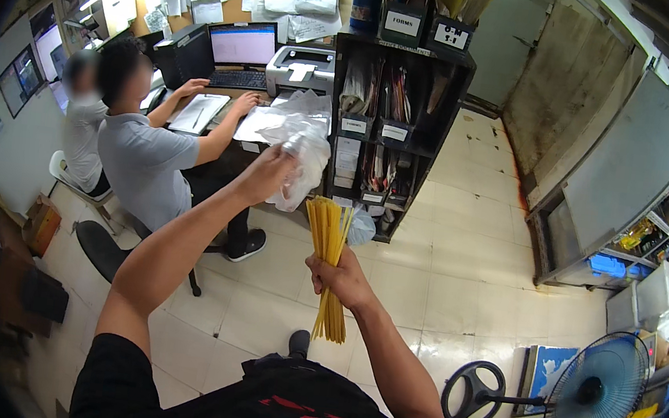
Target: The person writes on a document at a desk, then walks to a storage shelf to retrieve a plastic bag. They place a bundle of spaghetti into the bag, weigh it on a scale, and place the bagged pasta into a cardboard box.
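Note:
My right hand [341,278] is closed around the middle of a bundle of long, thin yellow strips [326,220]. The bundle stands nearly upright in front of my body, its upper end fanned a little wider. What the strips are made of, I cannot make out. Stretched forward and to the left, my left hand [271,174] grips a crumpled clear plastic bag [305,174] by its upper part. The bag hangs beside the desk edge, partly in front of the papers there, and its contents, if any, cannot be told.
Two people in grey shirts [143,150] sit at the left by a desk with a monitor [242,43], a keyboard and a printer [301,69]. A black shelf [438,130] of folders stands ahead. On the right are a standing fan [595,394] and a large cabinet [619,175].

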Motion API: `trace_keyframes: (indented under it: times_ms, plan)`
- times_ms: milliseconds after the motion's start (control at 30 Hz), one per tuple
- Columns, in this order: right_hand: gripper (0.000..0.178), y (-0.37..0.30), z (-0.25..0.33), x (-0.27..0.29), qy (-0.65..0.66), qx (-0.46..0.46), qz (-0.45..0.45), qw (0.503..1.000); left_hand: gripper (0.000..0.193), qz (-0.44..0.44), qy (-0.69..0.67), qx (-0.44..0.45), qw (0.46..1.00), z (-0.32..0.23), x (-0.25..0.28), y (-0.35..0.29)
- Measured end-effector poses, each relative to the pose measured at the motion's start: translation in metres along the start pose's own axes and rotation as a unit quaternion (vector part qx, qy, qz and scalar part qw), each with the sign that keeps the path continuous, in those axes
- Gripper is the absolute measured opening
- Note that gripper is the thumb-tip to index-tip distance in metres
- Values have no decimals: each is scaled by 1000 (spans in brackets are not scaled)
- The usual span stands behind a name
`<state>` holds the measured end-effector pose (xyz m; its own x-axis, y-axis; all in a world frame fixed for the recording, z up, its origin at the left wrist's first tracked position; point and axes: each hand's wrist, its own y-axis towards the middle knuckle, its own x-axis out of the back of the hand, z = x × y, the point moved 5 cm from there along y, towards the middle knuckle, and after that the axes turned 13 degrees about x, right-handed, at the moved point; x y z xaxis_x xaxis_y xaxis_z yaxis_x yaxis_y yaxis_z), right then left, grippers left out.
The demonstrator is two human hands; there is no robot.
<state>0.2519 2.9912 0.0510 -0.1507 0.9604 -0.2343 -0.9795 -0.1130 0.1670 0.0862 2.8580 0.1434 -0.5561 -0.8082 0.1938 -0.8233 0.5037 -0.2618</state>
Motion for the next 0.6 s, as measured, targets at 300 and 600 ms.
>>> trace_keyframes:
  times_ms: [300, 600]
  plan:
    - [18, 47, 63, -74, 202, 113, 171, 958, 69, -21, -359, 2, 933, 13, 38, -73]
    - [54, 62, 38, -117, -75, 63, 224, 970, 52, 13, -308, 119, 944, 55, 79, -144]
